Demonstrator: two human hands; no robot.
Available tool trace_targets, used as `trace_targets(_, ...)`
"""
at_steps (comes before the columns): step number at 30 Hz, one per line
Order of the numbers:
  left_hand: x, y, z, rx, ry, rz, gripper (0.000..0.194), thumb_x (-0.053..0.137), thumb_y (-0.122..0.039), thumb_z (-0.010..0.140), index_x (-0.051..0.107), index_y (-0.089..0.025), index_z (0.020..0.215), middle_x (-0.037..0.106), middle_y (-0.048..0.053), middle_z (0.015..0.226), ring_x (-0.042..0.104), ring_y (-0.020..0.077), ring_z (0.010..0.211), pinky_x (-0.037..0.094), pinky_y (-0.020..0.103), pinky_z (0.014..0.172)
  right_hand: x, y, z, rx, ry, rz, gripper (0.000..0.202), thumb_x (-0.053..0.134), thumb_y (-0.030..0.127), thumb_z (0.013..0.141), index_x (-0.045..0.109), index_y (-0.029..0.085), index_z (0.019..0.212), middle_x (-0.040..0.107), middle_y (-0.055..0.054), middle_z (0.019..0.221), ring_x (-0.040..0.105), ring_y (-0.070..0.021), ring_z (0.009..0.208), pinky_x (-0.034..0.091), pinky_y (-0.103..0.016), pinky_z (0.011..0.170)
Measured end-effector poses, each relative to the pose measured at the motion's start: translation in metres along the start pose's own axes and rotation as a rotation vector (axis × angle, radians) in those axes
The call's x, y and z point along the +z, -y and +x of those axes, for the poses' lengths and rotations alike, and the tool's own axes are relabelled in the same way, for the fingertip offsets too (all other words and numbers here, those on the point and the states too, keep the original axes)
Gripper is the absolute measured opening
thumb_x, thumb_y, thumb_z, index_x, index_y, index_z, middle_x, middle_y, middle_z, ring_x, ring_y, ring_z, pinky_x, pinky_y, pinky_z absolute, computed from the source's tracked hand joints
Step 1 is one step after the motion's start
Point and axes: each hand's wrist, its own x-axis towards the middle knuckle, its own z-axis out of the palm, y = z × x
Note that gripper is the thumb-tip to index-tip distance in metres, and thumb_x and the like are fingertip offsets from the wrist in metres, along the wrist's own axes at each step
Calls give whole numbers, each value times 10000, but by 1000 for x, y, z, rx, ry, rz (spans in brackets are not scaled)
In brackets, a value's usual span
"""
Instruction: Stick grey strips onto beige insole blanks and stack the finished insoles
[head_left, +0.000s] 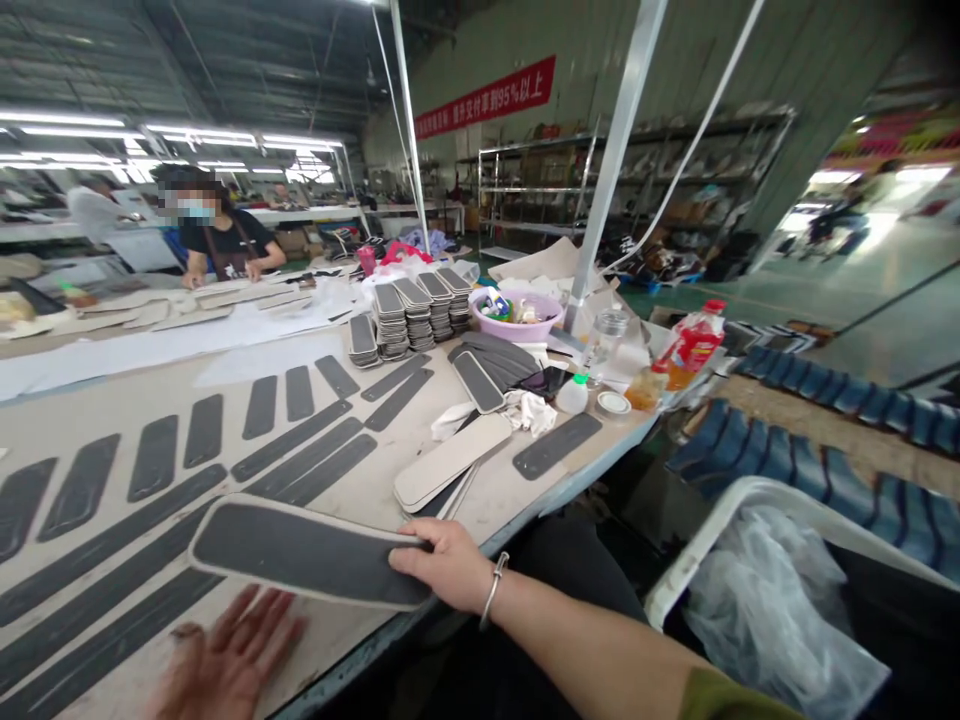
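A long rounded panel (300,550), dark grey on top with a pale border, is held at its right end by my right hand (442,565), thumb on top. Its left end reaches out over the worktable (315,650). Below the panel, my left hand (232,650) is open with its fingers spread, slightly blurred and holding nothing. Beyond my right hand, a beige panel (454,460) lies over other pieces. Dark grey strips (157,455) lie in rows across the table on the left.
Several stacks of similar panels (405,315) stand farther back beside a purple basin (517,318). Bottles, including one with a red label (690,345), sit near the right edge. A bin with clear plastic (780,600) stands at right. Another person (221,235) works across the table.
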Motion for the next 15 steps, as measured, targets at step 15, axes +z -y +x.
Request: trace_targets(15,63,-15,12,-103,143,-769,397,565,-132,837,538,-88,1231,698,134,1022,641,254,1020,453,431,1007,14,-22,-4,193,201,-173,349,542,469,792,590,158,641,467,29,553,424,-110,532,311,-215,478)
